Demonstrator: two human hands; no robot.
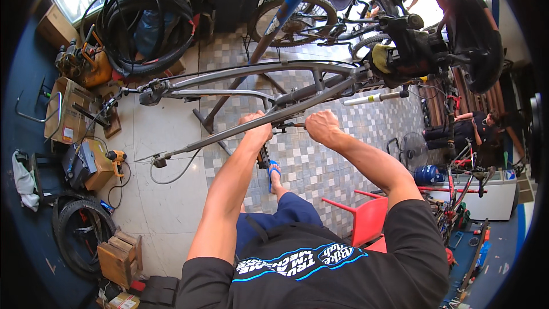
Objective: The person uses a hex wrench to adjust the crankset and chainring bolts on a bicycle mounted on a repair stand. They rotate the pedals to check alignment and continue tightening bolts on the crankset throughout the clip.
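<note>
A bare grey bicycle frame (pixel 217 135) hangs sideways across my view, its right end at the clamp of a repair stand (pixel 231 87). My left hand (pixel 257 126) is closed at the lower frame tube; what its fingers wrap round is hidden. Just below that hand, a black pedal (pixel 263 157) hangs down. My right hand (pixel 322 127) makes a fist at the near side of the frame. From it a thin orange-brown tool (pixel 295 125) points left towards the crank area between my hands. The tool's tip is too small to make out.
A black saddle (pixel 469 34) juts out at upper right. A red chair (pixel 366 220) stands near my right elbow. Bicycles (pixel 294 20) stand at the back, tyres (pixel 148 34) hang at upper left, and a yellow drill (pixel 116 157) lies left. Two other people are farther off.
</note>
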